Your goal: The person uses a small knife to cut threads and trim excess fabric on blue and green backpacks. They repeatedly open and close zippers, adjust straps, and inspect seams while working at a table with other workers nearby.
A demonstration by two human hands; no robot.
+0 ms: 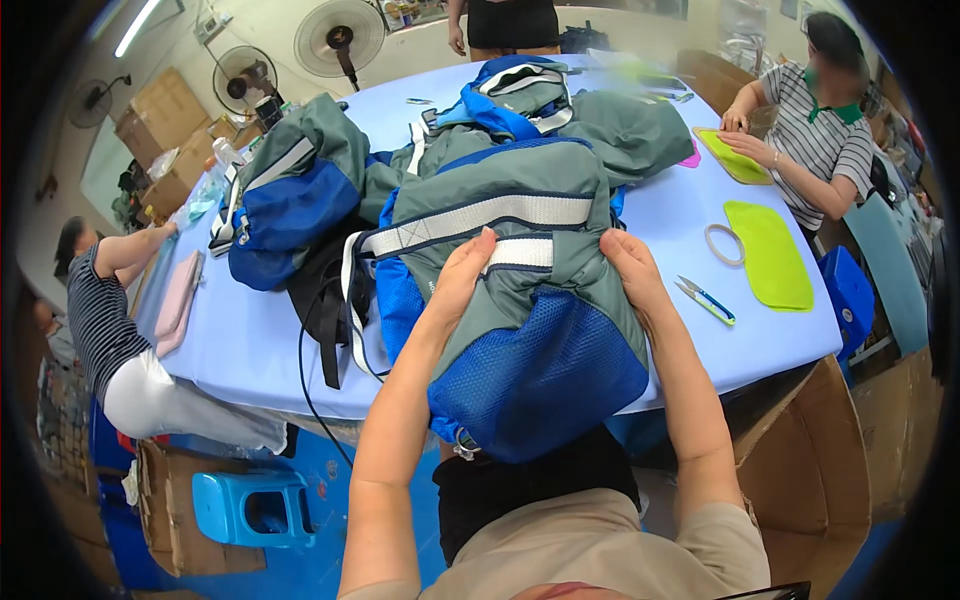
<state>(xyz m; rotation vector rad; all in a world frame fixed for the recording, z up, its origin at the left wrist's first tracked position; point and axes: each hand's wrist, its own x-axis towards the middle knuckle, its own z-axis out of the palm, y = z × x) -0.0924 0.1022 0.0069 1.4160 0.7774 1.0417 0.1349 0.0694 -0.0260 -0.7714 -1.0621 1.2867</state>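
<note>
Left hand (458, 282) and right hand (634, 268) pinch the green-and-blue bag (580, 280) between them, thumbs on top, other fingers mostly hidden. Blue mesh end (540, 375) overhangs counter (225, 320), bodyward of fingers; slack grip could let it slip. White strap (347, 290) left of fingers could snag.

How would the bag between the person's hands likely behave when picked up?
The bag would probably sag: its green cloth creases between the left hand and right hand. It may be light for its size, being cloth and blue mesh, though its contents are hidden.
</note>
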